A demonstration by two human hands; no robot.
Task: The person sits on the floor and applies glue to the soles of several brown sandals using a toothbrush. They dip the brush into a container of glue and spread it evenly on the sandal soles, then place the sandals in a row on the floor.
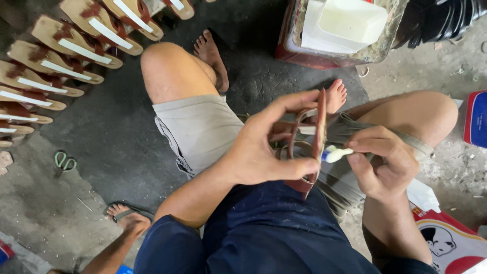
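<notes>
My left hand point(264, 147) grips a brown sandal point(317, 133) held on edge over my lap, thumb under its near end and fingers over its far end, with its straps looping toward my palm. My right hand point(383, 162) pinches a small white glue applicator point(336, 153) whose tip touches the sandal's edge. Both hands sit above my knees, which are in grey shorts.
Rows of brown sandal soles with white strips point(66, 48) lie on the floor at upper left. A white tub point(347, 23) sits in a grimy red-sided container ahead. Green scissors point(64, 162) lie on the concrete at left. Another person's foot point(129, 219) shows bottom left.
</notes>
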